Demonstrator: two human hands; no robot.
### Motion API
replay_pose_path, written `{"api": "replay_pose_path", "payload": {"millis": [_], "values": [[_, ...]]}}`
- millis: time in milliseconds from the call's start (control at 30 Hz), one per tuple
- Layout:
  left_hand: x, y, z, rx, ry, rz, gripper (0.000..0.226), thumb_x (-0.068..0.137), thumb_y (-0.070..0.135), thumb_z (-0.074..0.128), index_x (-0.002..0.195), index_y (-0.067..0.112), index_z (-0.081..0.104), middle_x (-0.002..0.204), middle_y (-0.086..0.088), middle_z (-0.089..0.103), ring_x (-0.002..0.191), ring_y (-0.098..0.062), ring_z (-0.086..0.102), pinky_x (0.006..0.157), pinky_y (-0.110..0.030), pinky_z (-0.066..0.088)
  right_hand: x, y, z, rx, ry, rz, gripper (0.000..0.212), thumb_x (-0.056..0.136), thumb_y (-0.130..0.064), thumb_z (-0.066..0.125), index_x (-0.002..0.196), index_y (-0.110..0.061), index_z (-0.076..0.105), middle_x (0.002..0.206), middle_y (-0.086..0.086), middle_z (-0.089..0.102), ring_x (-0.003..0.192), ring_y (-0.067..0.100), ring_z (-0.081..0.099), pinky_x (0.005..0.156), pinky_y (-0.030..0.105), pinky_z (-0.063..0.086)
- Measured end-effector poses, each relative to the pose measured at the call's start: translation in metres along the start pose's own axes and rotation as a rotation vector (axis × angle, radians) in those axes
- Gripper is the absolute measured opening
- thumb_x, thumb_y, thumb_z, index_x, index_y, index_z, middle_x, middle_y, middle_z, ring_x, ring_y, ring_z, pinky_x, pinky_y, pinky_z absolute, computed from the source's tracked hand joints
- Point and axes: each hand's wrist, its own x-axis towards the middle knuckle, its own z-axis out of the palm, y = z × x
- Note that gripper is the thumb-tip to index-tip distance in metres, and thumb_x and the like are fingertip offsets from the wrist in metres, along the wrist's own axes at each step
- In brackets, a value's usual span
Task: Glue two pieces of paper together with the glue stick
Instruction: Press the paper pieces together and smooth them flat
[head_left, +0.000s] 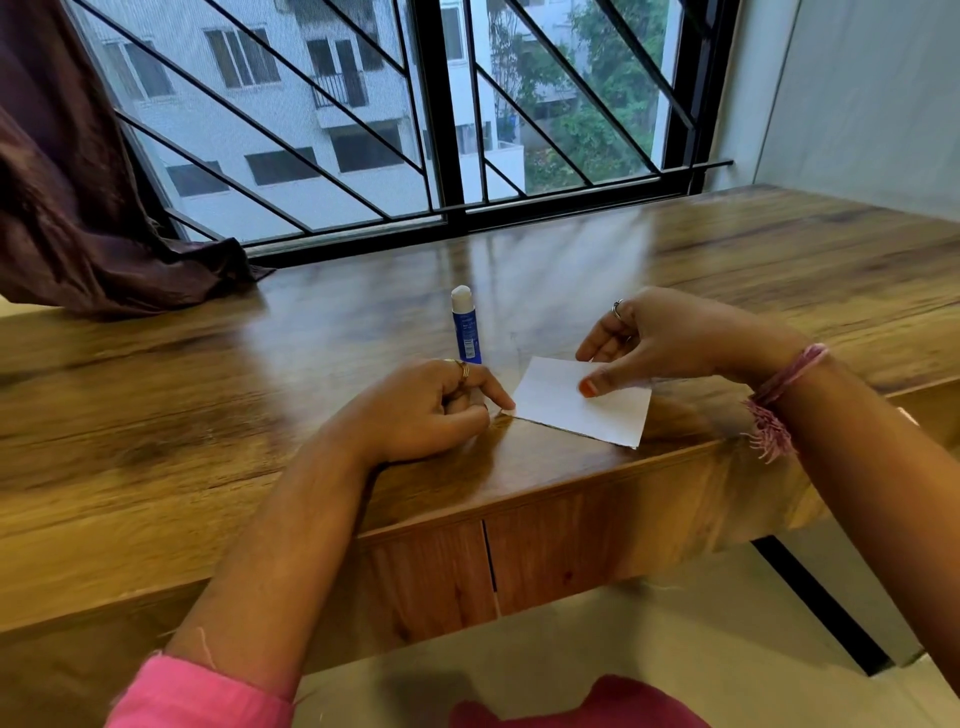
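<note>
Now paper (582, 402) between hands, right hand (660, 340) pinching it; glue stick (466, 327) behind.

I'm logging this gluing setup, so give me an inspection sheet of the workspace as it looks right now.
Surface: wooden desk, glossy.
Job's things: glue stick upright, uncapped; white paper lying at the desk's front edge.
Clutter: nothing seen.
Grips: left hand, fingers curled, fingertip touching the paper's left corner; right hand pinches the paper's far edge.
Cables: nothing seen.
Surroundings: barred window behind; brown curtain at left.
</note>
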Motion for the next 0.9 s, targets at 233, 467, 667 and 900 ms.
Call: {"api": "replay_pose_path", "payload": {"millis": [233, 467, 667, 900], "values": [[0.001, 0.001, 0.001, -0.001, 0.009, 0.004, 0.027, 0.087, 0.003, 0.054, 0.098, 0.021, 0.072, 0.047, 0.01, 0.039, 0.047, -0.004, 0.04, 0.054, -0.011, 0.035, -0.002, -0.009, 0.005, -0.142, 0.067, -0.021, 0.05, 0.064, -0.055, 0.076, 0.1, -0.022, 0.066, 0.084, -0.009, 0.063, 0.079, 0.005, 0.058, 0.069, 0.023, 0.047], [0.001, 0.001, 0.002, -0.02, 0.011, -0.013, 0.026, 0.087, 0.004, 0.054, 0.098, 0.019, 0.072, 0.046, 0.01, 0.039, 0.048, -0.006, 0.04, 0.054, -0.011, 0.034, 0.001, -0.015, 0.008, -0.18, 0.057, -0.002, 0.063, 0.055, -0.06, 0.078, 0.104, -0.024, 0.058, 0.085, -0.011, 0.058, 0.081, 0.004, 0.054, 0.074, 0.029, 0.047], [0.001, 0.002, 0.002, -0.019, 0.012, -0.02, 0.026, 0.087, 0.005, 0.054, 0.096, 0.02, 0.072, 0.049, 0.007, 0.039, 0.05, -0.008, 0.04, 0.055, -0.016, 0.035, 0.0, -0.019, 0.007, -0.219, 0.018, -0.014, 0.064, 0.053, -0.058, 0.079, 0.101, -0.024, 0.053, 0.084, -0.013, 0.056, 0.08, 0.004, 0.053, 0.077, 0.03, 0.05], [0.001, 0.0, 0.003, -0.034, 0.018, -0.023, 0.026, 0.087, 0.007, 0.053, 0.094, 0.023, 0.072, 0.054, -0.004, 0.046, 0.053, -0.015, 0.044, 0.057, -0.019, 0.038, -0.002, -0.019, 0.007, -0.224, 0.009, -0.015, 0.06, 0.054, -0.055, 0.082, 0.098, -0.026, 0.054, 0.086, -0.015, 0.054, 0.079, 0.005, 0.053, 0.069, 0.027, 0.05]]}}
